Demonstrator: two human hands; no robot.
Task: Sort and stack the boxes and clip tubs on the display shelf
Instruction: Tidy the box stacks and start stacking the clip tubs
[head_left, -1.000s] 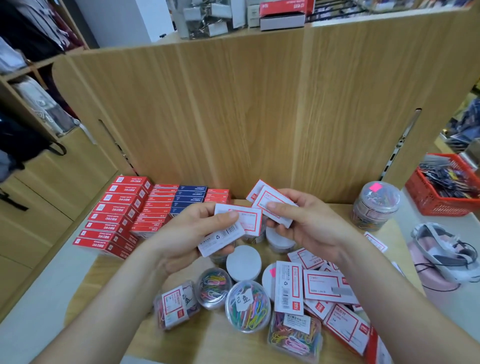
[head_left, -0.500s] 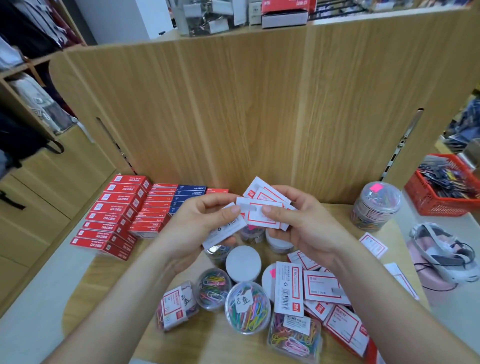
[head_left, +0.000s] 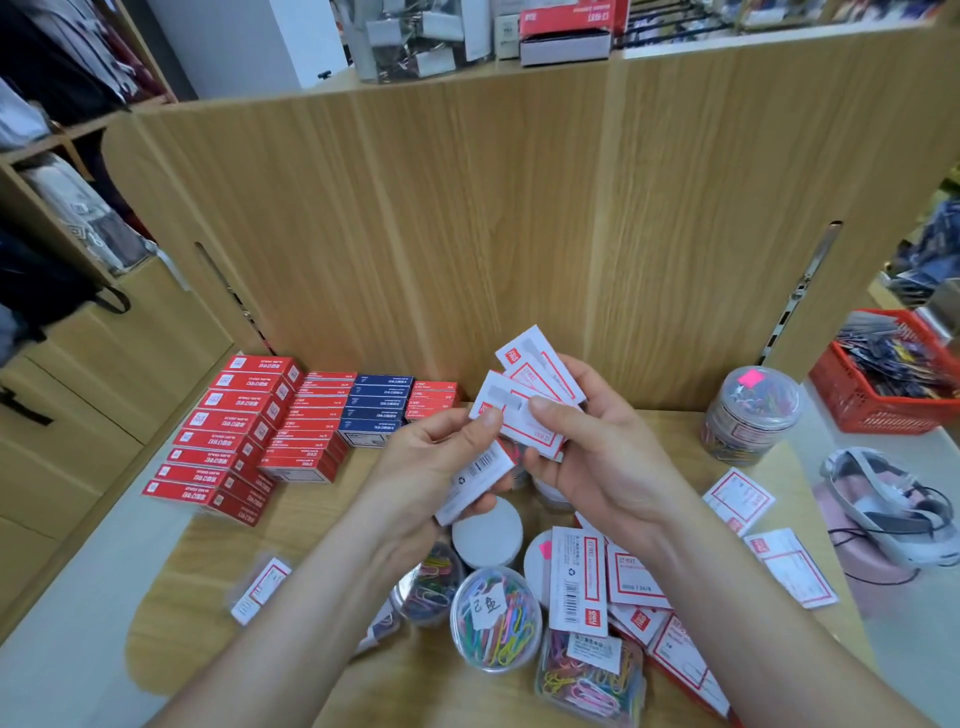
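Note:
Both hands are raised over the wooden shelf (head_left: 322, 525), holding small white boxes with red borders. My left hand (head_left: 441, 462) grips one white box (head_left: 475, 480) showing its barcode side. My right hand (head_left: 597, 457) holds a fanned stack of white boxes (head_left: 530, 389), and the two sets touch. Below the hands lie round tubs of coloured paper clips (head_left: 496, 618), a white tub lid (head_left: 488, 535) and several loose white boxes (head_left: 579, 582). Rows of red boxes (head_left: 228, 436) and blue boxes (head_left: 379, 405) stand stacked at the back left.
A tall clear tub of clips (head_left: 748, 410) stands at the right against the wooden back panel (head_left: 519, 208). A red basket (head_left: 883, 384) and a white headset (head_left: 883, 499) lie on the white counter to the right. Two white boxes (head_left: 740, 499) lie near the shelf's right edge.
My left hand has brought its box up and right against the stack in my right hand. Both hands have risen slightly towards the back panel.

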